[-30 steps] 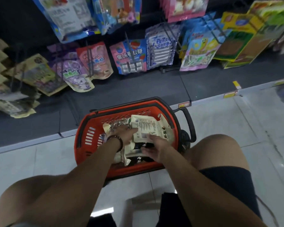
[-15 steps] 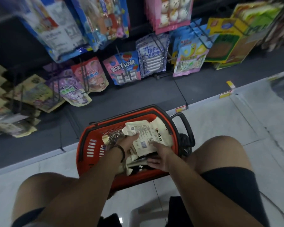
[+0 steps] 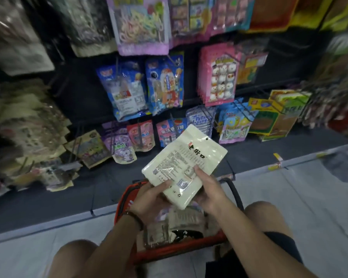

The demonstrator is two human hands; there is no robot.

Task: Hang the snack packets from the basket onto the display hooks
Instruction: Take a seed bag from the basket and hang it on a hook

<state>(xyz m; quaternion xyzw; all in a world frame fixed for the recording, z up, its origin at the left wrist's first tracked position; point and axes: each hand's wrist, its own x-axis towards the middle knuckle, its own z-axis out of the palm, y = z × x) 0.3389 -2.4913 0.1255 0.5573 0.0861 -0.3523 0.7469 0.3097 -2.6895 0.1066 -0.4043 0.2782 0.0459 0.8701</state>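
Left grip (image 3: 149,197): I see it curled round the lower left edge of the cream packet (image 3: 185,163), thumb lying on the printed face and fingers underneath.
Right grip (image 3: 207,189): closed on the same packet's lower right edge, thumb tip pressed on the printed face, the rest of the fingers hidden behind it.
Cream packet: held in the air by both grips, above the far end of the basket (image 3: 127,195) and in front of the lowest row of the display, tilted so its top points up and to the right. Its small hang hole (image 3: 206,139) sits at the top right corner, on no hook.
Basket: red, on the pale floor (image 3: 309,197) between my knees, right beside the dark base of the shelf (image 3: 48,197); its black handle (image 3: 233,189) shows at the right end.
Remaining packets (image 3: 175,219): heaped inside the basket, under my wrists.
Display hooks (image 3: 229,55): thin wires sticking out from the dark back panel, mostly blurred.
Hanging stock: a pink marshmallow pack (image 3: 219,77) at the middle right, two blue packs (image 3: 163,85) to its left.
Wristband (image 3: 136,217): dark, on my left wrist.
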